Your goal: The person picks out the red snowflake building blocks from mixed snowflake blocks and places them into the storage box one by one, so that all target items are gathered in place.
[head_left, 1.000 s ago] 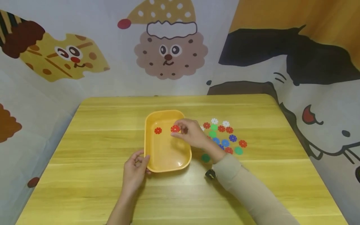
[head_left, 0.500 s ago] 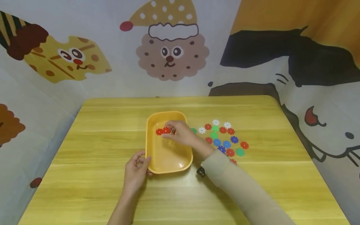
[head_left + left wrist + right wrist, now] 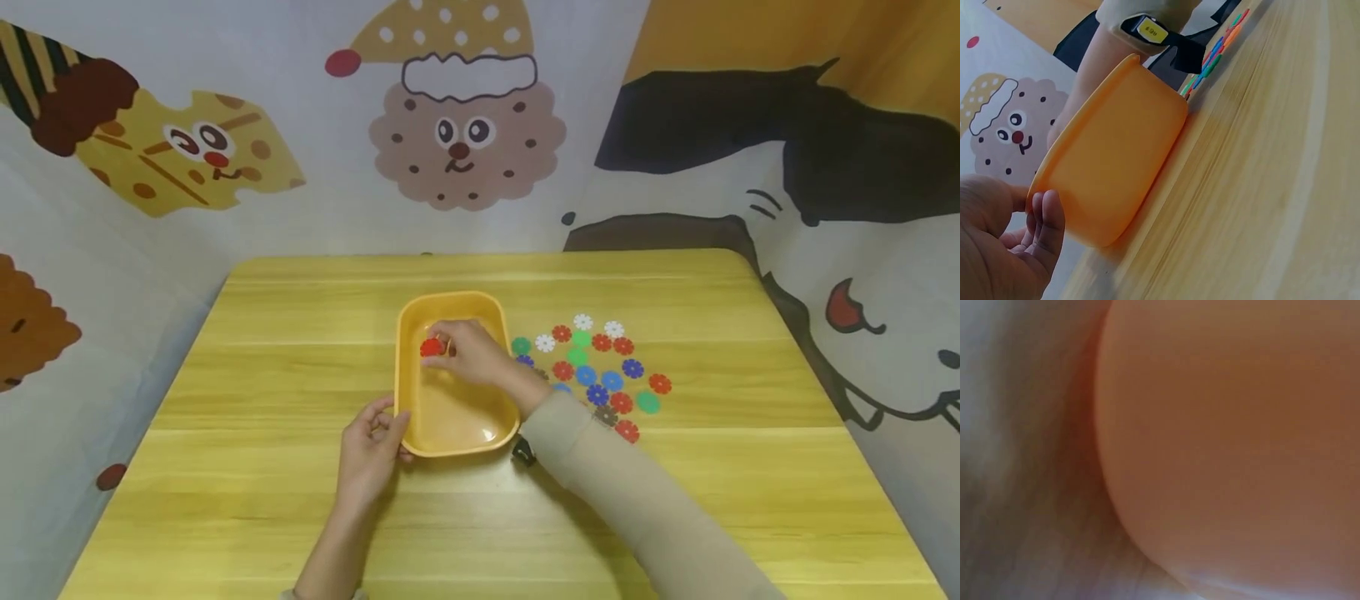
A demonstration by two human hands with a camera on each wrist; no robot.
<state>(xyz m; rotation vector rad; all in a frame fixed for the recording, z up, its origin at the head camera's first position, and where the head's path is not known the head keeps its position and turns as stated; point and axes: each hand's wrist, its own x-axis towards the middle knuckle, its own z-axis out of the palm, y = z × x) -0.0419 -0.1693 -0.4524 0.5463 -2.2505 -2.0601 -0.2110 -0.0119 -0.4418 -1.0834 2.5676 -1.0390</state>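
My left hand (image 3: 367, 450) grips the left rim of a yellow-orange plastic tray (image 3: 452, 451), thumb on the rim and fingers outside, near its front corner. The left wrist view shows the same hand (image 3: 1010, 240) at the rim and the tray's outer wall (image 3: 1110, 156). Inside the tray, my right hand (image 3: 474, 354) pinches a red notched plastic disc (image 3: 431, 347) between thumb and fingers, toward the left side. Another red disc lies at that spot, now mostly hidden behind the held one. The right wrist view is filled by a blurred orange surface (image 3: 1229, 456).
Right of the tray, several notched discs lie scattered on the wooden table (image 3: 300, 333): white (image 3: 582, 322), red (image 3: 660, 383), green (image 3: 648, 402), blue (image 3: 612, 381) and brown (image 3: 606, 415). A curtain with cartoon prints (image 3: 468, 146) hangs behind the table.
My right hand has carried the red disc leftward across the tray until it overlaps the other red disc. My left hand keeps its grip on the rim. The whole view has shifted slightly.
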